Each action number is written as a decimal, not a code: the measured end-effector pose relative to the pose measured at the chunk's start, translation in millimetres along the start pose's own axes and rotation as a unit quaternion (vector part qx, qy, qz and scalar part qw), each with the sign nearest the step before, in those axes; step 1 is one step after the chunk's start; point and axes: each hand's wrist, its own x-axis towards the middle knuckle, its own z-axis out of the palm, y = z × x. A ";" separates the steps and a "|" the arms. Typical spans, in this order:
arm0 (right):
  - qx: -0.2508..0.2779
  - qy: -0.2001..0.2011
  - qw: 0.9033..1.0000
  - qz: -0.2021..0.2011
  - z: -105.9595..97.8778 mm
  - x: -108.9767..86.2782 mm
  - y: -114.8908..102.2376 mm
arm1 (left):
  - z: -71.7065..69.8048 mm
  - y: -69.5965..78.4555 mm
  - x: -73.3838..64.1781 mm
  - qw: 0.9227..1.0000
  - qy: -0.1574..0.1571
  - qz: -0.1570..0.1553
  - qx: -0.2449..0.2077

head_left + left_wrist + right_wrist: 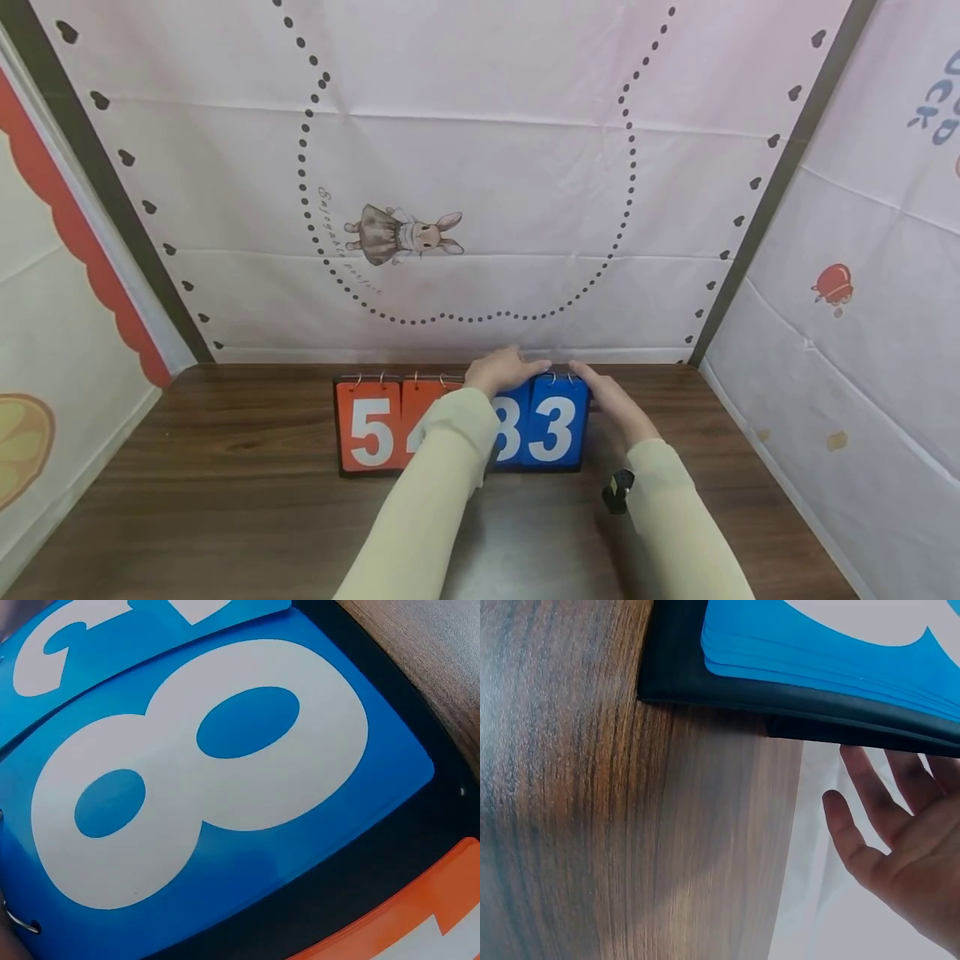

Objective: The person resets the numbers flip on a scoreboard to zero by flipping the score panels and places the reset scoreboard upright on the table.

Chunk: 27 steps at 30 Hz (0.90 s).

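A tabletop flip scoreboard [339, 433] stands on the wooden table, with ringed number cards along its front. Its red cards show a 5 [371, 429] and a partly covered 4; the blue cards show an 8 [187, 772] and a 3 [553, 429]. My left hand [502, 371] lies over the middle of the top edge, thumb toward the right, its other fingers mostly hidden behind the board. At the right end, my right hand [915, 840] has its fingers spread and relaxed, fingertips at the board's rear side.
The brown wooden table [225, 517] extends in front of the scoreboard and to both sides. A printed cloth wall [480, 183] rises close behind it, with more cloth walls at left and right. A small black item [618, 492] is on my right sleeve.
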 end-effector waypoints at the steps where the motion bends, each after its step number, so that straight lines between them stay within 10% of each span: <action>1: -0.002 -0.001 1.000 -0.004 0.4 -0.2 0.1 | 0.3 -0.5 0.1 1.000 0.012 0.001 -0.004; 27: 0.016 0.009 1.000 -0.017 1.7 -0.9 -2.1 | 2.9 -6.8 3.9 0.991 0.082 -0.016 -0.103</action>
